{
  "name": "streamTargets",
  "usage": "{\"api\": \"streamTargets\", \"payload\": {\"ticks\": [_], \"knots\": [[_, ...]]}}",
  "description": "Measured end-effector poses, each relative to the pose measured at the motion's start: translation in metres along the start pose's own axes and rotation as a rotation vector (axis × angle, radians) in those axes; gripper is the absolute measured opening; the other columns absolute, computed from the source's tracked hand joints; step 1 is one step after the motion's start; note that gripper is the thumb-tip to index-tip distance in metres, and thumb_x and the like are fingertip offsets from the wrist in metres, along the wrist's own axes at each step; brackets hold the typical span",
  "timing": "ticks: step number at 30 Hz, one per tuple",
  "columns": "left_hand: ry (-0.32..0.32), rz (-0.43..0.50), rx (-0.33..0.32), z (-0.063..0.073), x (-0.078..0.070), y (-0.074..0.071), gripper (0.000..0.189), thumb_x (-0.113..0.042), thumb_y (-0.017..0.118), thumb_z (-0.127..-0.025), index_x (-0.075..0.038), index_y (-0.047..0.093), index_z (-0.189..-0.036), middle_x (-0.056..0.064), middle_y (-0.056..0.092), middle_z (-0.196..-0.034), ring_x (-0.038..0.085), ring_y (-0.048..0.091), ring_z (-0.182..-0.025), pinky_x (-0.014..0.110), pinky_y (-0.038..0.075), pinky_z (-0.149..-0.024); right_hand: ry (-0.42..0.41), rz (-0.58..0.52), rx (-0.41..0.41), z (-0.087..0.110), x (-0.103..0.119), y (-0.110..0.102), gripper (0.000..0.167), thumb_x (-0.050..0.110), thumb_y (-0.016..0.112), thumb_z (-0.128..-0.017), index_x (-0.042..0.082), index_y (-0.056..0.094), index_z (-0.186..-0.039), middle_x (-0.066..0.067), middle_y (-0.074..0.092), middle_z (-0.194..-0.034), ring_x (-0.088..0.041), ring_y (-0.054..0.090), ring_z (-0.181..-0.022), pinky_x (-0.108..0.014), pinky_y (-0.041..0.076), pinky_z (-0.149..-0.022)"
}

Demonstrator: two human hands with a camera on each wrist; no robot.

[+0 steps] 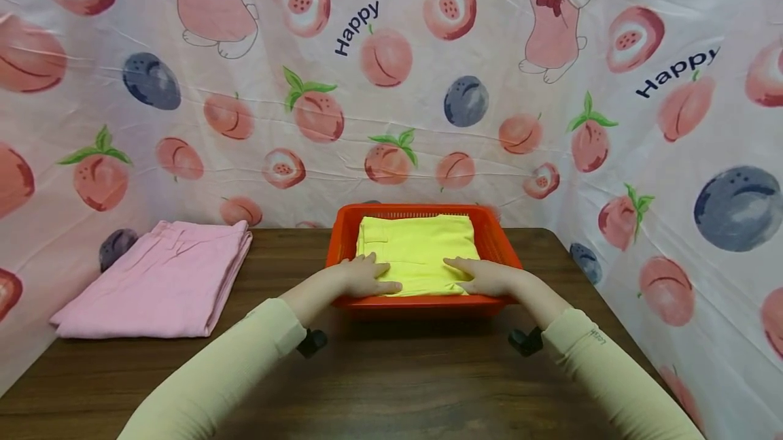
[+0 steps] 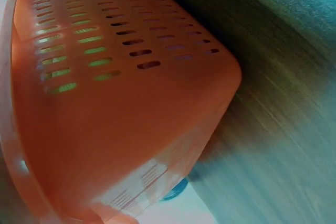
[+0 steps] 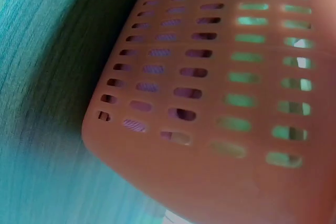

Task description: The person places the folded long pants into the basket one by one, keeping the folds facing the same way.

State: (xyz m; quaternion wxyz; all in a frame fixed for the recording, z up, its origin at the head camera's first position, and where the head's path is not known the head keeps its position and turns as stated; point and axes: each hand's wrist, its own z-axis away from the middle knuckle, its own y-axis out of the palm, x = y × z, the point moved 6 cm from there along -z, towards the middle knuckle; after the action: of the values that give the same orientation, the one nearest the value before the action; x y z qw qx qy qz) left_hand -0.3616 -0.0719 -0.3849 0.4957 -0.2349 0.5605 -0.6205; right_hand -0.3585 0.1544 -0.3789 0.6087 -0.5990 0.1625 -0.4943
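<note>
A red-orange plastic basket (image 1: 422,302) holds a folded yellow pair of trousers (image 1: 422,243), lying flat near its top. My left hand (image 1: 362,277) rests on the left front part of the yellow fabric, fingers spread. On the right front part lies my right hand (image 1: 489,278), its fingers extended inward over the cloth. Both wrists pass over the basket's front rim. The left wrist view is filled by the slotted basket wall (image 2: 105,124), with yellow showing through the upper slots. Through lower slots in the right wrist view, purplish fabric (image 3: 153,70) shows beneath the yellow layer.
Folded pink trousers (image 1: 159,283) lie on the left of the dark wooden table (image 1: 391,379). A fruit-printed curtain (image 1: 391,107) hangs behind the table and along both sides. The basket stands near the table's back edge.
</note>
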Motion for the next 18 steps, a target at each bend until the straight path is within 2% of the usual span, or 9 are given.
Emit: {"api": "streamTargets", "payload": {"ticks": [4,9,12,18], "knots": [[0.024,-0.059,-0.085,0.003,0.000,-0.007,0.072,-0.063,0.048,-0.090,-0.017,0.044,-0.146,0.016,0.033,-0.150,0.038,0.026,-0.138,0.061,0.014,-0.107,-0.044,0.018,-0.032,-0.002,0.003,-0.003,0.070,0.046,0.052,-0.096,0.008,0.030,-0.151,-0.024,0.023,-0.152,-0.038,0.021,-0.139,-0.052,0.019,-0.110],[0.048,-0.114,-0.178,0.008,0.003,-0.017,0.067,-0.058,0.050,-0.092,-0.017,0.045,-0.145,0.017,0.037,-0.148,0.040,0.029,-0.135,0.061,0.019,-0.106,-0.039,0.031,-0.051,-0.001,0.006,-0.007,0.074,0.048,0.054,-0.094,0.007,0.030,-0.151,-0.026,0.021,-0.152,-0.044,0.016,-0.139,-0.055,0.015,-0.110],[0.058,-0.120,-0.205,0.011,0.005,-0.023,0.065,-0.056,0.050,-0.093,-0.016,0.045,-0.145,0.018,0.037,-0.147,0.041,0.028,-0.135,0.062,0.020,-0.105,-0.017,0.068,-0.067,-0.001,0.008,-0.010,0.077,0.052,0.054,-0.093,0.009,0.029,-0.151,-0.026,0.021,-0.152,-0.045,0.014,-0.139,-0.057,0.015,-0.109],[0.040,-0.099,-0.248,0.024,0.014,-0.036,0.066,-0.054,0.050,-0.094,-0.015,0.042,-0.146,0.020,0.034,-0.149,0.042,0.023,-0.137,0.066,0.015,-0.104,0.014,0.149,-0.115,-0.001,0.017,-0.017,0.078,0.058,0.051,-0.092,0.013,0.028,-0.152,-0.024,0.021,-0.153,-0.044,0.014,-0.140,-0.062,0.016,-0.107]]}}
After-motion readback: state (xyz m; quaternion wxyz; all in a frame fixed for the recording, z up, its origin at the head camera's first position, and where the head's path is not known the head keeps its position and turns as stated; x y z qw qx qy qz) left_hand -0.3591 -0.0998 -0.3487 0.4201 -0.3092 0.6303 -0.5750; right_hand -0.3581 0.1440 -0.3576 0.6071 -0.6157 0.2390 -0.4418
